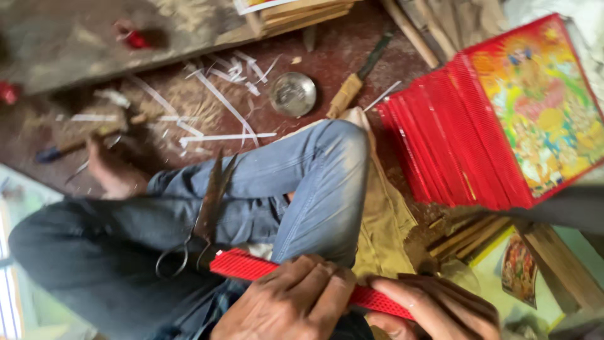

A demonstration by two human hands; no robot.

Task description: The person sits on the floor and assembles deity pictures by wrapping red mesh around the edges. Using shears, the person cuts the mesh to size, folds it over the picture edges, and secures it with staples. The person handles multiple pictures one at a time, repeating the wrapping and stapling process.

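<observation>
Two bare hands work at the bottom of the frame: the left hand lies over a red textured strip, fingers curled down and pressed together on it, while the right hand steadies the strip's far end, its fingers wrapped beneath — how tightly cannot be told. The strip lies across the person's lap, above blue-jeaned legs. Just beside its left end, a pair of old scissors rests on the thigh, blades pointing away. Beyond the knee, on the dark red floor, lie a small round metal dish, a wooden-handled knife and scattered white paper offcuts. To the right leans a stack of red-framed pictures.

Risks, as they appear: the scissors sit loose on a sloping leg and could slide off or nick the left hand should the knee shift — and the strip, gripped only at its ends, might buckle or slip.
</observation>
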